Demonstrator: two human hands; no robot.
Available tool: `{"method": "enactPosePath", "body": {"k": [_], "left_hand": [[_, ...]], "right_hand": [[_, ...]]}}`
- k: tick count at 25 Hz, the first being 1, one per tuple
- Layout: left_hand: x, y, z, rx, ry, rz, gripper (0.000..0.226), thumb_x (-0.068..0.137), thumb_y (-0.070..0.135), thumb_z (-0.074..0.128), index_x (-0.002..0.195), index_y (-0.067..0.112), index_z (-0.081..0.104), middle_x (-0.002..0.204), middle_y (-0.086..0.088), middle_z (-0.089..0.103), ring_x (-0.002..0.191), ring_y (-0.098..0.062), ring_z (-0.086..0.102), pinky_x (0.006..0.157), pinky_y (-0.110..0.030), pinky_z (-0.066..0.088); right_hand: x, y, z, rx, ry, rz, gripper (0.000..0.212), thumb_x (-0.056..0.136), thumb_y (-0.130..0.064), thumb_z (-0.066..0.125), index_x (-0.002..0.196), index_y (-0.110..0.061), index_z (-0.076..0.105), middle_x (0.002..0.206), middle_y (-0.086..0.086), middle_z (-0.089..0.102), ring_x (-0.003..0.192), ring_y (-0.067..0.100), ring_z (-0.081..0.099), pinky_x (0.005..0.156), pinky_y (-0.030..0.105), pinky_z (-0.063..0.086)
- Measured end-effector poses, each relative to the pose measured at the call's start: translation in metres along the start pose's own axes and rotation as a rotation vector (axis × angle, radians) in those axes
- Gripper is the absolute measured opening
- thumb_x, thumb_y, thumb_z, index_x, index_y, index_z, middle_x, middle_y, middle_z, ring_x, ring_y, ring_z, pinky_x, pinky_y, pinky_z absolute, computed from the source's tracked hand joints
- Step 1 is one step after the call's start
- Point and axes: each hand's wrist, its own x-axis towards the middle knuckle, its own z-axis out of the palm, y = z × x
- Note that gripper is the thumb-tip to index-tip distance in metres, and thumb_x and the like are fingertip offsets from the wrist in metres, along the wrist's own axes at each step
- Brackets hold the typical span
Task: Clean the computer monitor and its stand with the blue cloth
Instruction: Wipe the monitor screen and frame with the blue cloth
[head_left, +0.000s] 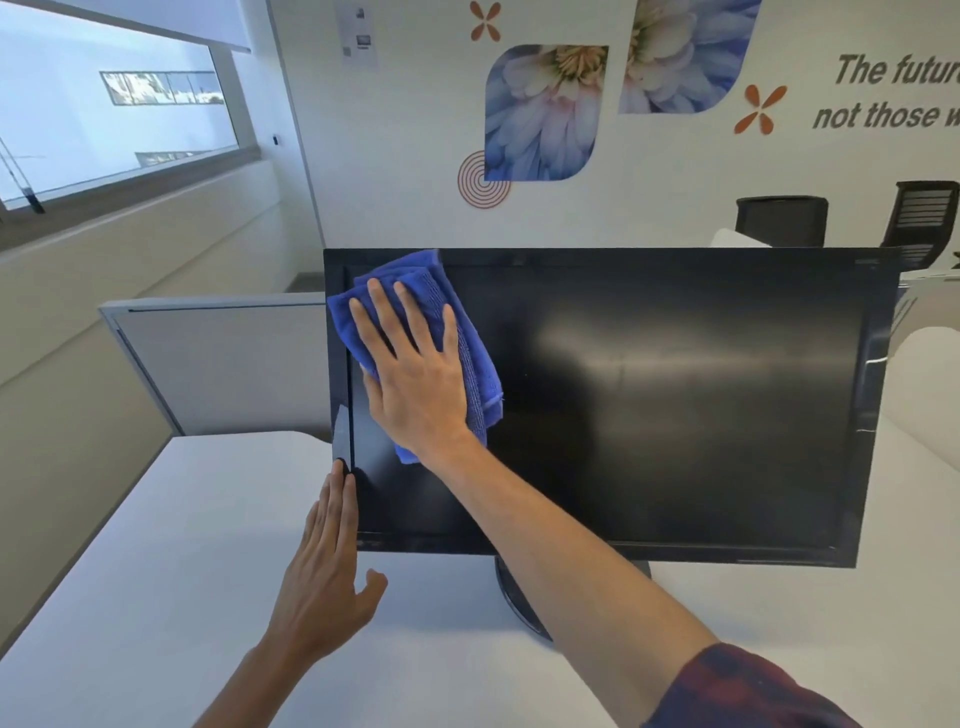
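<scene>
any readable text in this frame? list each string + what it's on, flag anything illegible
"The futur" on the back wall, top right, dark lettering cut off by the frame edge.
"not those w" on the same wall, the line below, also cut off.
White paper sheet taped high on the wall: small print and pictures, too small to read.
Monitor: screen dark, no brand or label legible on the bezel.
Blue cloth: no tag or text visible.

Stand (511, 597) mostly hidden behind forearm; wall text (891, 93) cut off at R edge.
</scene>
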Motion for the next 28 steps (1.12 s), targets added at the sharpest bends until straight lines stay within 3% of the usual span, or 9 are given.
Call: {"method": "enactPosePath", "body": {"k": [5, 9, 13, 19, 22, 26, 28], "left_hand": [[0.002, -0.003, 0.001, 0.015, 0.009, 0.004, 0.098, 0.077, 0.037, 0.046, 0.156, 0.01, -0.005, 0.166, -0.005, -0.009, 0.152, -0.02, -0.004, 0.12, -0.021, 0.002], [0.003, -0.006, 0.002, 0.057, 0.003, 0.028, 0.097, 0.076, 0.041, 0.04, 0.156, 0.008, -0.004, 0.166, -0.008, -0.007, 0.152, -0.021, -0.003, 0.12, -0.024, 0.001], [0.004, -0.006, 0.003, 0.075, -0.001, 0.021, 0.104, 0.074, 0.032, 0.056, 0.156, 0.008, -0.004, 0.166, -0.007, -0.008, 0.152, -0.022, -0.003, 0.12, -0.027, 0.002], [0.002, -0.004, 0.004, 0.088, 0.0, 0.027, 0.107, 0.072, 0.03, 0.059, 0.156, 0.008, -0.004, 0.165, -0.008, -0.007, 0.152, -0.023, -0.003, 0.123, -0.036, 0.012], [0.002, -0.003, 0.003, 0.091, -0.006, 0.029, 0.108, 0.072, 0.031, 0.06, 0.156, 0.008, -0.004, 0.165, -0.009, -0.006, 0.152, -0.023, -0.003, 0.116, -0.045, 0.022], [-0.002, -0.003, 0.0, 0.115, -0.027, 0.03, 0.108, 0.073, 0.032, 0.059, 0.156, 0.009, -0.006, 0.165, -0.007, -0.009, 0.152, -0.023, -0.004, 0.122, -0.032, 0.008], [-0.003, -0.003, 0.0, 0.125, -0.028, 0.028, 0.107, 0.075, 0.034, 0.058, 0.156, 0.01, -0.008, 0.165, -0.006, -0.011, 0.152, -0.023, -0.004, 0.123, -0.036, 0.009]], "right_hand": [[-0.022, 0.056, -0.021, -0.033, 0.044, 0.053, 0.061, 0.095, -0.037, 0.043, 0.153, -0.025, 0.026, 0.162, -0.002, 0.018, 0.15, 0.021, 0.011, 0.117, 0.053, 0.013], [-0.051, 0.124, -0.047, -0.123, 0.104, 0.186, 0.062, 0.094, -0.04, 0.042, 0.152, -0.025, 0.027, 0.161, -0.004, 0.02, 0.149, 0.019, 0.015, 0.116, 0.052, 0.017], [-0.084, 0.2, -0.072, -0.184, 0.111, 0.377, 0.071, 0.095, -0.044, 0.041, 0.155, -0.017, 0.015, 0.162, -0.004, 0.013, 0.15, 0.016, 0.009, 0.118, 0.051, 0.015], [-0.124, 0.287, -0.099, -0.246, 0.12, 0.553, 0.067, 0.098, -0.049, 0.031, 0.156, -0.023, 0.009, 0.164, 0.003, 0.005, 0.151, 0.024, 0.003, 0.119, 0.054, 0.013], [-0.134, 0.304, -0.105, -0.177, 0.175, 0.675, 0.066, 0.098, -0.05, 0.037, 0.155, -0.033, 0.008, 0.163, 0.013, -0.003, 0.149, 0.034, -0.002, 0.119, 0.054, 0.012], [-0.136, 0.301, -0.099, -0.158, 0.195, 0.67, 0.065, 0.098, -0.051, 0.037, 0.154, -0.034, 0.01, 0.163, 0.012, 0.002, 0.149, 0.036, 0.004, 0.118, 0.052, 0.014], [-0.141, 0.302, -0.097, -0.141, 0.202, 0.636, 0.062, 0.099, -0.044, 0.039, 0.154, -0.031, 0.014, 0.163, 0.011, 0.007, 0.149, 0.035, 0.008, 0.118, 0.053, 0.018]]}}
